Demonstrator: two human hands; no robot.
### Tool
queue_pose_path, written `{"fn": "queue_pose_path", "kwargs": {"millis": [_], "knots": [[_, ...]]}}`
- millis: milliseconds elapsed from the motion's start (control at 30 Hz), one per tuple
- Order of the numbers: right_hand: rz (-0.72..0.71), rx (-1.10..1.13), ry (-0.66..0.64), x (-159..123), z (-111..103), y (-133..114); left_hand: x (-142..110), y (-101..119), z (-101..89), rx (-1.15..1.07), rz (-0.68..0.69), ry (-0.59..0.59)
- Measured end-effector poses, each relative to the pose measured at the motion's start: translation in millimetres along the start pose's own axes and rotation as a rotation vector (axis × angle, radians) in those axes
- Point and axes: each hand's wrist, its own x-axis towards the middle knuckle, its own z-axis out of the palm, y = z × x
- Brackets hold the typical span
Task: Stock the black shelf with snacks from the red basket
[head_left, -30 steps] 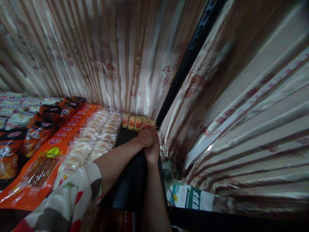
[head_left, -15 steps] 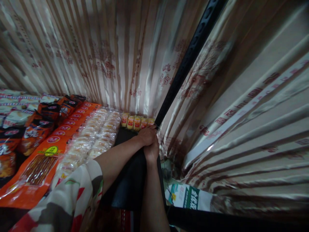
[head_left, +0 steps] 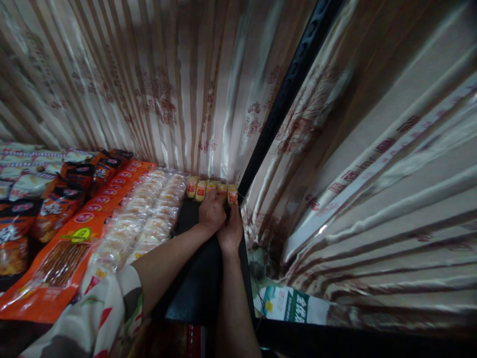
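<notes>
My left hand and my right hand reach together to the back of a black shelf. Both rest on a row of small yellow and red snack packets that stands against the striped curtain. The fingers of each hand curl over the packets near the right end of the row, close to a black upright post. Whether either hand grips a packet is hard to make out.
Clear bags of pale biscuits lie left of my arms, then long orange snack packs and dark orange bags. A shiny striped curtain hangs behind and to the right. A green and white box sits below the shelf's right edge.
Both hands have moved from the foot of the black post leftward and forward onto the row of small packets. The left hand has separated slightly from the right.
</notes>
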Motion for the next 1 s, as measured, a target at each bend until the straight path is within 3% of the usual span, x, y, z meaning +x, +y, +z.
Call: {"fn": "queue_pose_path", "kwargs": {"millis": [133, 300, 500, 733, 833, 1000], "knots": [[0.042, -0.035, -0.024, -2, 6, 1, -4, -8, 9.2, -0.034, -0.028, -0.084], [0.037, -0.028, -0.022, -3, 5, -1, -2, -12, 14.5, -0.108, -0.001, -0.088], [0.158, -0.020, 0.099, -3, 1, -6, 2, -16, 15.2, -0.117, 0.074, -0.139], [0.159, 0.029, -0.005, -2, -4, -13, 5, -16, 10.9, -0.105, 0.110, -0.189], [0.257, 0.095, 0.095, 2, -7, -13, 7, -12, 9.5, -0.057, 0.184, -0.204], [0.369, 0.237, 0.230, 5, -11, -15, 14, -1, 12.4, 0.127, 0.365, -0.369]]}}
